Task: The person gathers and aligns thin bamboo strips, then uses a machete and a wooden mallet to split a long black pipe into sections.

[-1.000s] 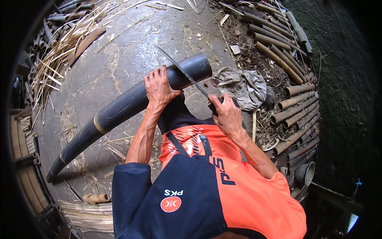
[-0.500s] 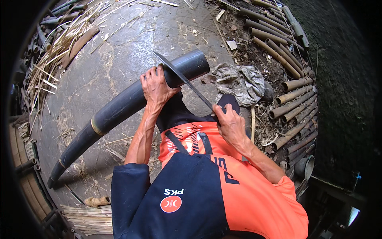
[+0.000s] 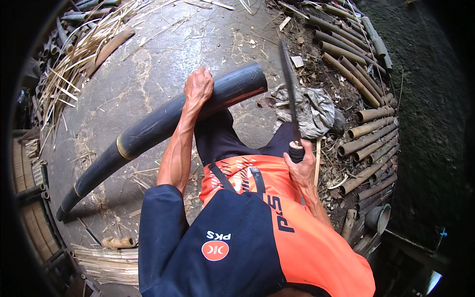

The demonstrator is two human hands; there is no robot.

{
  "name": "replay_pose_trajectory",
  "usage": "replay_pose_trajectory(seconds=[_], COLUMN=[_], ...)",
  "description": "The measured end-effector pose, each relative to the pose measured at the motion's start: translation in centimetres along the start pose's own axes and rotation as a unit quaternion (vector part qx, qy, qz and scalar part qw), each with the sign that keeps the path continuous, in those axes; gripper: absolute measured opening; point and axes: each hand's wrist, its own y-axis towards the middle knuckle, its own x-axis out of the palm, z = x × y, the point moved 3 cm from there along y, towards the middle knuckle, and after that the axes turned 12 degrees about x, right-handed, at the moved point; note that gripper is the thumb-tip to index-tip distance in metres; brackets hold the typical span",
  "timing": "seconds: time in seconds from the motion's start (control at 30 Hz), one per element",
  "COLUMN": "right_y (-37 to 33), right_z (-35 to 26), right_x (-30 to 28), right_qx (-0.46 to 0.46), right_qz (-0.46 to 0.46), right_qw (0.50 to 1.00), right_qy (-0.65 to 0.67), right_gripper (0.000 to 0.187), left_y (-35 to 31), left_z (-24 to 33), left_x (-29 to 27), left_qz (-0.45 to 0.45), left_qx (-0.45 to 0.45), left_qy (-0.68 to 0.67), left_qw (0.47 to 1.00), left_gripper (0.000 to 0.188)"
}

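Observation:
A long dark bamboo pole [image 3: 153, 131] lies slantwise in front of me, its thick open end at the right and its thin end low at the left. Pale rings mark its joints, and a reddish-brown strip runs along its near side by the thick end. My left hand [image 3: 199, 85] is closed over the pole's upper side, fingertips partly hidden. To the right of the pole, my right hand [image 3: 305, 166] grips a machete by its black wrapped handle. The machete's long dark blade [image 3: 291, 94] points up and away, apart from the bamboo.
Cut bamboo pieces [image 3: 368, 141] lie in rows along the right wall. A crumpled grey cloth [image 3: 316, 113] rests beyond my right knee. Thin bamboo strips [image 3: 64, 76] are heaped at the far left, and pale split slats [image 3: 106, 262] lie at lower left on the concrete floor [image 3: 163, 54].
My right hand has swung the machete off the bamboo, outward to the right, turning its blade upward. My left hand has shifted slightly, its fingers now more curled. The pole has barely moved.

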Motion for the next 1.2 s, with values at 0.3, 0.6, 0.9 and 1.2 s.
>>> replay_pose_trajectory(seconds=[0.3, 0.6, 0.9, 1.2], right_y=[1.7, 2.1, 0.8, 3.1], right_z=[-3.9, -5.2, -6.8, -7.7], right_x=[2.0, 1.7, 1.8, 4.0], right_qx=[-0.106, -0.131, -0.163, -0.158], right_qz=[-0.067, -0.081, -0.071, -0.142], right_qw=[0.990, 0.980, 0.947, 0.934], right_qy=[-0.063, -0.126, -0.267, -0.288], right_gripper=[0.039, 0.038, 0.035, 0.028], left_y=[-0.3, -2.9, -6.2, -6.7], left_z=[1.6, 3.6, 4.9, 4.6], left_x=[0.2, -0.6, 0.1, 1.1], left_qz=[-0.002, -0.153, -0.018, 0.007], left_qx=[-0.051, 0.122, 0.161, 0.180], left_qy=[0.056, 0.167, 0.223, 0.266], left_qw=[0.997, 0.966, 0.961, 0.947], left_gripper=[0.039, 0.093, 0.088, 0.091])
